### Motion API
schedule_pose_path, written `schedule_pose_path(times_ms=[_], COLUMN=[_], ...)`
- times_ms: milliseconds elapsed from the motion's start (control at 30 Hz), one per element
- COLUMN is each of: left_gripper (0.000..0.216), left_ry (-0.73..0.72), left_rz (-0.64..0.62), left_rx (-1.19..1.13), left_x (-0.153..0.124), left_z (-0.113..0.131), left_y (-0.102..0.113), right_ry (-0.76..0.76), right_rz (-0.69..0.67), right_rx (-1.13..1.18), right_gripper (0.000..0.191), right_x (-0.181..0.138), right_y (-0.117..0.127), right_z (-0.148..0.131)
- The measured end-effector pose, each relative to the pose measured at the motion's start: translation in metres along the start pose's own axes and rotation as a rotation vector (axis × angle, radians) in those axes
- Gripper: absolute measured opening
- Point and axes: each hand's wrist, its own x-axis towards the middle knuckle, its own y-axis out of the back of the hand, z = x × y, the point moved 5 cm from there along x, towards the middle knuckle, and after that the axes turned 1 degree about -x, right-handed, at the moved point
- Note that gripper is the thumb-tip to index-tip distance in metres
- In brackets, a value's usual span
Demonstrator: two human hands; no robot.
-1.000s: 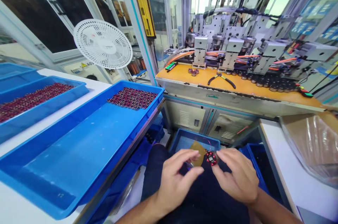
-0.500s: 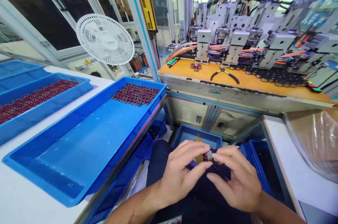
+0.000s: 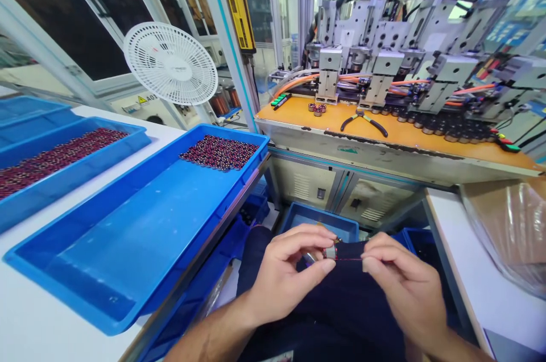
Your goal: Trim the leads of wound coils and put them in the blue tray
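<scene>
Between the thumb and fingers of my left hand (image 3: pixel 286 271) is a small round motor stator (image 3: pixel 330 252), a grey ring with dark red winding at its edge. A thin reddish wire (image 3: pixel 350 259) stretches from it to my right hand (image 3: pixel 403 279). The thumb and forefinger of that hand are pinched on the wire's end. Both hands are held above my lap, a short way apart. My left fingers hide part of the stator.
A long blue tray (image 3: pixel 140 225) on my left holds rows of similar stators (image 3: pixel 219 152) at its far end. Cutting pliers (image 3: pixel 364 122) lie on the orange machine bench (image 3: pixel 333 123). A blue bin (image 3: pixel 319 217) sits below, and a plastic-lined carton (image 3: pixel 507 231) stands on the right.
My right hand has moved away to the right from the stator and closed on a wire, which is now drawn out straight. My left hand has shifted slightly left with the stator.
</scene>
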Motion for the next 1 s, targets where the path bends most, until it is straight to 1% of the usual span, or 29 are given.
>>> schedule_pose_path(times_ms=[33, 67, 100, 133, 167, 233, 267, 300, 333, 367, 400, 433, 467, 500, 633, 667, 700, 733, 767, 800, 833, 900, 933, 967, 1000], left_gripper=[0.022, 0.022, 0.023, 0.023, 0.024, 0.025, 0.026, 0.026, 0.026, 0.025, 0.025, 0.025, 0.025, 0.025, 0.025, 0.023, 0.023, 0.022, 0.022, 0.023, 0.024, 0.025, 0.024, 0.024, 0.024], left_ry=[-0.043, -0.085, -0.121, -0.151, -0.174, -0.206, -0.213, -0.219, -0.220, -0.219, -0.212, -0.205, -0.198, -0.193, -0.221, -0.233, -0.244, -0.251, -0.250, -0.245, -0.237, -0.216, -0.207, -0.200, -0.193], left_rz=[-0.007, -0.023, -0.047, -0.080, -0.117, -0.188, -0.212, -0.227, -0.231, -0.227, -0.218, -0.207, -0.196, -0.187, -0.159, -0.152, -0.145, -0.133, -0.115, -0.090, -0.064, -0.008, 0.018, 0.041, 0.062], left_rx=[0.082, 0.167, 0.249, 0.320, 0.377, 0.443, 0.456, 0.459, 0.457, 0.450, 0.441, 0.427, 0.409, 0.389, 0.332, 0.331, 0.333, 0.335, 0.336, 0.334, 0.330, 0.324, 0.321, 0.320, 0.319], left_x=[0.001, 0.003, 0.004, 0.004, 0.004, 0.004, 0.003, 0.002, 0.002, 0.001, 0.001, 0.001, 0.000, 0.000, 0.000, 0.000, -0.001, -0.001, -0.002, -0.002, -0.002, -0.002, -0.002, -0.002, -0.001], left_z=[0.004, 0.009, 0.012, 0.016, 0.018, 0.022, 0.023, 0.024, 0.024, 0.025, 0.024, 0.024, 0.023, 0.022, 0.022, 0.022, 0.021, 0.021, 0.020, 0.018, 0.015, 0.010, 0.007, 0.005, 0.003], left_y=[0.003, 0.005, 0.006, 0.005, 0.004, 0.000, -0.002, -0.003, -0.004, -0.004, -0.003, -0.002, 0.000, 0.002, 0.009, 0.010, 0.012, 0.014, 0.016, 0.019, 0.023, 0.030, 0.034, 0.037, 0.040], right_ry=[-0.020, -0.002, 0.063, 0.177, 0.330, 0.674, 0.822, 0.929, 0.985, 0.991, 0.953, 0.875, 0.761, 0.609, -0.138, -0.280, -0.374, -0.418, -0.416, -0.373, -0.303, -0.161, -0.145, -0.160, -0.178], right_rz=[0.012, 0.029, 0.047, 0.050, 0.025, -0.115, -0.196, -0.261, -0.303, -0.317, -0.323, -0.333, -0.357, -0.388, -0.597, -0.661, -0.712, -0.735, -0.713, -0.642, -0.527, -0.233, -0.113, -0.040, 0.003], right_rx=[-0.034, -0.086, -0.169, -0.277, -0.396, -0.620, -0.699, -0.747, -0.766, -0.767, -0.742, -0.685, -0.601, -0.496, -0.042, 0.035, 0.079, 0.081, 0.040, -0.046, -0.177, -0.476, -0.644, -0.733, -0.789], right_gripper=[0.015, 0.013, 0.008, 0.007, 0.012, 0.020, 0.024, 0.029, 0.032, 0.032, 0.029, 0.026, 0.023, 0.021, 0.029, 0.030, 0.030, 0.029, 0.028, 0.027, 0.025, 0.025, 0.029, 0.035, 0.043], right_x=[0.002, 0.004, 0.007, 0.010, 0.013, 0.014, 0.013, 0.013, 0.014, 0.017, 0.020, 0.022, 0.025, 0.027, 0.026, 0.026, 0.028, 0.034, 0.046, 0.064, 0.086, 0.136, 0.160, 0.183, 0.204], right_y=[0.008, 0.017, 0.025, 0.031, 0.032, 0.023, 0.015, 0.008, 0.001, -0.004, -0.008, -0.011, -0.014, -0.017, -0.028, -0.030, -0.032, -0.031, -0.028, -0.023, -0.016, 0.000, 0.006, 0.009, 0.009], right_z=[0.003, 0.002, -0.003, -0.011, -0.022, -0.042, -0.049, -0.052, -0.052, -0.052, -0.050, -0.048, -0.045, -0.041, -0.021, -0.017, -0.014, -0.010, -0.006, -0.001, 0.004, 0.017, 0.026, 0.038, 0.050])
